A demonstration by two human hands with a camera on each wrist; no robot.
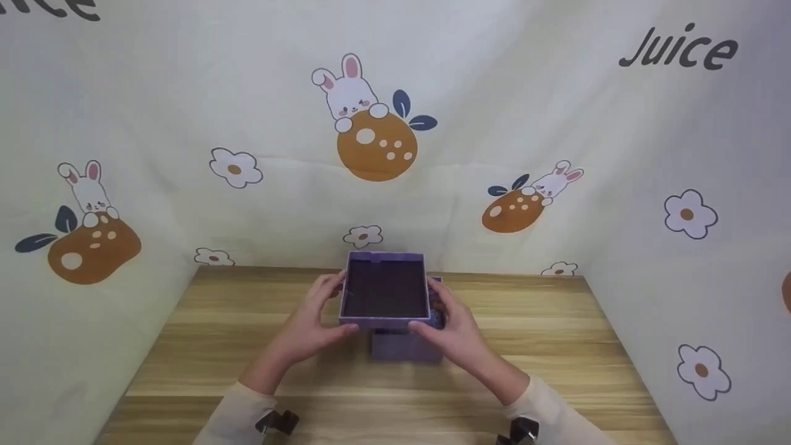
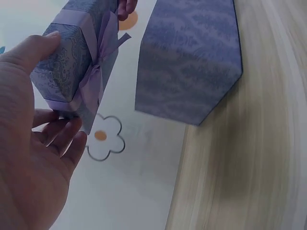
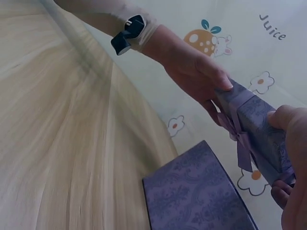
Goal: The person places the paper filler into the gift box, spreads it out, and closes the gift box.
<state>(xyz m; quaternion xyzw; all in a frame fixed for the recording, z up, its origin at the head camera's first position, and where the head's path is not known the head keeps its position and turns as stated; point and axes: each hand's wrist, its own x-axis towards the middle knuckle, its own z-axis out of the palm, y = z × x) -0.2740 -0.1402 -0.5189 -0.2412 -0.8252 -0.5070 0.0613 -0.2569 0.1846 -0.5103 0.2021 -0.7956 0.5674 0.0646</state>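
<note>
Both hands hold a purple patterned box lid [image 1: 384, 288] above the table, its dark hollow inside turned up towards the head camera. My left hand [image 1: 307, 326] grips its left side, thumb at the near edge and fingers under it in the left wrist view. Opposite, my right hand [image 1: 456, 327] grips the right side the same way. A lilac ribbon with a bow [image 2: 93, 81] is tied around the lid. Below and slightly to the right stands the taller purple box [image 1: 406, 346], upright on the table; the lid hides much of its top in the head view.
The wood-grain table [image 1: 247, 321] is enclosed at the back and sides by a pale curtain [image 1: 272, 210] printed with rabbits, oranges and flowers. Dark straps [image 3: 129, 36] sit on both sleeved wrists.
</note>
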